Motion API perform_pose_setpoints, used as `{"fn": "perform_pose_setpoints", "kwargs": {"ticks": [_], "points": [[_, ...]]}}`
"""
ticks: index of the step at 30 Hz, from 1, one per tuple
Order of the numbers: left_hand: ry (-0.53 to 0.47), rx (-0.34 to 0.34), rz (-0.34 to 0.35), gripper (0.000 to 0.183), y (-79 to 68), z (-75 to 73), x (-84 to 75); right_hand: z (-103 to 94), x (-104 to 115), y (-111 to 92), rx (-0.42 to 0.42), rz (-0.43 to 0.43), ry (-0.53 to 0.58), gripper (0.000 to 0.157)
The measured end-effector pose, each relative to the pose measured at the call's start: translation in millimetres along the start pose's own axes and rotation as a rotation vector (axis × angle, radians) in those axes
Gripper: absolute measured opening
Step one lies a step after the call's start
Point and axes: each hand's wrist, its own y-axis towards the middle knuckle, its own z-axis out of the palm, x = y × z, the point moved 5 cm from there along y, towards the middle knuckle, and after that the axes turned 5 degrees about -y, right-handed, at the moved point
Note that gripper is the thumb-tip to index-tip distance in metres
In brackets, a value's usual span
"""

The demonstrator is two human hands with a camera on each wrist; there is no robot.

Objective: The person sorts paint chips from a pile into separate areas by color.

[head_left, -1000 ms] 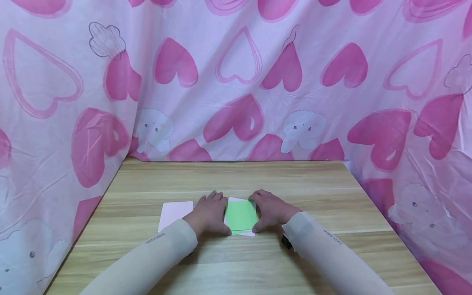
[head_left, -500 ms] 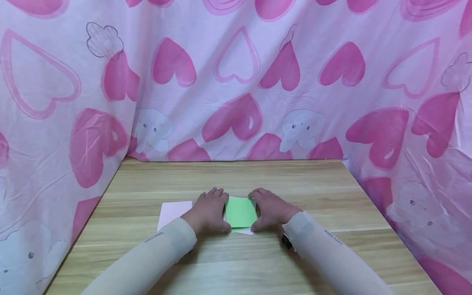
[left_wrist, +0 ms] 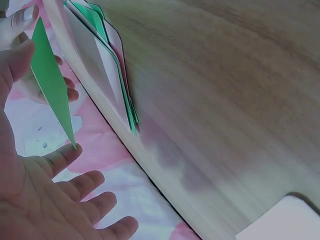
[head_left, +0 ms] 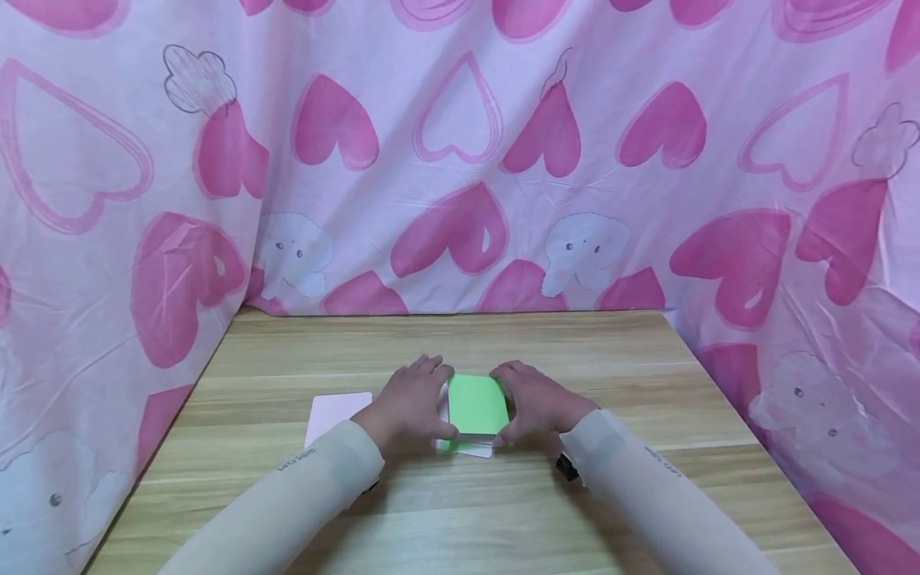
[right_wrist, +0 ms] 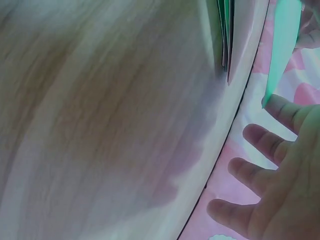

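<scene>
Green card (head_left: 477, 405): held by its edges, raised above the card stack (left_wrist: 97, 55).
Left hand (head_left: 411, 402): one edge pinched, other fingers spread.
Right hand (head_left: 544, 399): opposite edge apparently pinched; thumb contact unclear.
Pink card (head_left: 336, 414): laid left of the stack.
Risk: card could be buckled or dropped through uneven squeezing.

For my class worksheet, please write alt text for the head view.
The left hand and right hand hold a green card by its edges above a stack of cards on a table. A pink card lies to the left; a pink heart-patterned curtain hangs behind.
</scene>
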Motion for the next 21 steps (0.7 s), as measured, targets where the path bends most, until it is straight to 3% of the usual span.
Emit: {"fn": "perform_pose_setpoints", "kwargs": {"ticks": [11,21], "points": [[-0.004,-0.015,0.041,0.098,14.3,0.1,-17.5,-19.8,-15.3,-15.6,-0.010,0.058,-0.011,0.103],[0.073,-0.002,0.068,0.104,40.5,14.1,-52.8,-32.7,-46.5,-45.9,0.000,0.109,0.023,0.106]]}}
